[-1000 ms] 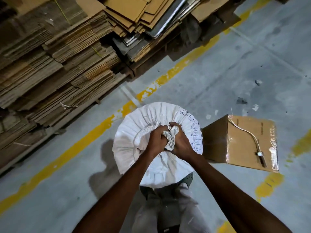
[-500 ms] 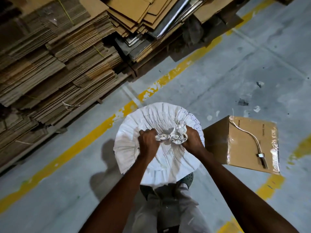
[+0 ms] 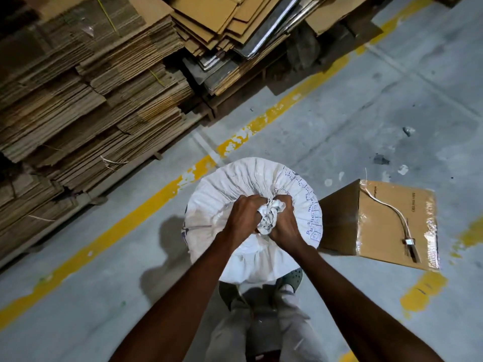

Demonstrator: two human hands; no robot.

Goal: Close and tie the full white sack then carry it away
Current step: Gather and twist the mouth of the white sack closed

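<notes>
A full white sack [image 3: 230, 184] stands upright on the grey floor just in front of my feet, with blue writing along its right side. Its top is gathered into a twisted white knot [image 3: 270, 216] at the centre. My left hand [image 3: 241, 216] grips the left side of that knot and my right hand [image 3: 283, 224] grips its right side. The two fists press close together around the bunched cloth, and the pleats of the sack radiate outward from them.
A taped cardboard box [image 3: 392, 220] with a cord and tool on top lies right beside the sack. Tall stacks of flattened cardboard [image 3: 86, 100] fill the left and far side. A yellow floor line [image 3: 146, 205] runs diagonally behind the sack.
My hands were pulled apart with the twisted cloth stretched between them half a second ago; now they have come back together tightly around the knot.
</notes>
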